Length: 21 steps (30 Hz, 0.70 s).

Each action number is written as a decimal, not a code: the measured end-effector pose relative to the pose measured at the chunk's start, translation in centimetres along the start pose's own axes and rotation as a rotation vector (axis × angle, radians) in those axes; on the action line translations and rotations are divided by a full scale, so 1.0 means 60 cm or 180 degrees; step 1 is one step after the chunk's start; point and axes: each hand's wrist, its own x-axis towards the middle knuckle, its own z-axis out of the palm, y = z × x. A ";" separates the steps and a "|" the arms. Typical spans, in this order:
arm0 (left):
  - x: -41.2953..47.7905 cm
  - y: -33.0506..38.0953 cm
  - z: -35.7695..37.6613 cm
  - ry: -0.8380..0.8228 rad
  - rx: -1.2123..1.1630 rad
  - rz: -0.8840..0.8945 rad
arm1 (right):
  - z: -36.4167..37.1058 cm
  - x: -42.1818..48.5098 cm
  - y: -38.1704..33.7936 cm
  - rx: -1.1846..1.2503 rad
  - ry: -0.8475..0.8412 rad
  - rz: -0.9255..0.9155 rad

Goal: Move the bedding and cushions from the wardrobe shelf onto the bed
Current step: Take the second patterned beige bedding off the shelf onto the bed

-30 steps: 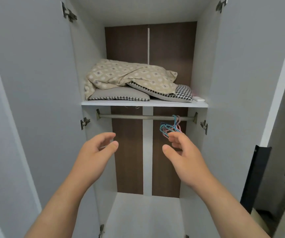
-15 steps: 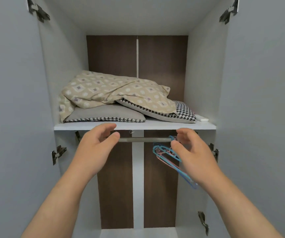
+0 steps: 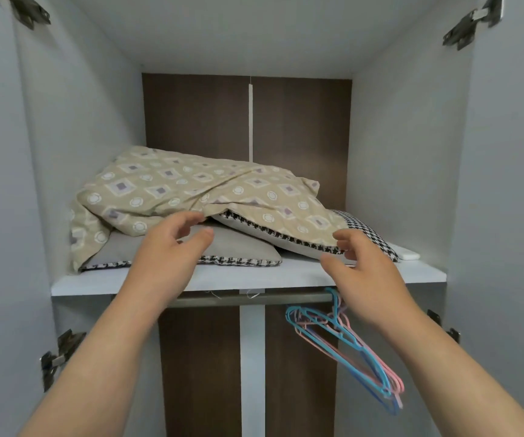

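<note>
On the white wardrobe shelf point(image 3: 96, 283) lies a beige patterned quilt point(image 3: 172, 187), draped over a flat grey cushion with houndstooth edge point(image 3: 238, 247) at the left. The left hand point(image 3: 166, 257) is open, fingers spread, its fingertips at the quilt's fold, gripping nothing. Further right a black-and-white houndstooth cushion point(image 3: 367, 234) leans on the grey one. The right hand point(image 3: 364, 272) is open just before its edge. Below hang blue and pink plastic hangers point(image 3: 349, 342).
</note>
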 end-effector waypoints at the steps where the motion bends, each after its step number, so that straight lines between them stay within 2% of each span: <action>1: 0.016 -0.006 0.000 0.0059 0.0060 0.0028 | 0.007 0.018 0.003 -0.0040 0.0001 -0.0014; 11: 0.214 -0.047 0.027 0.0678 0.0644 -0.0276 | 0.064 0.243 0.014 -0.0005 0.0244 -0.0147; 16: 0.319 -0.077 0.020 0.1280 0.1487 -0.0439 | 0.109 0.358 -0.009 -0.0245 0.0149 0.0005; 21: 0.416 -0.108 -0.012 0.1525 0.2395 -0.0592 | 0.171 0.455 -0.024 -0.0665 -0.0047 0.0480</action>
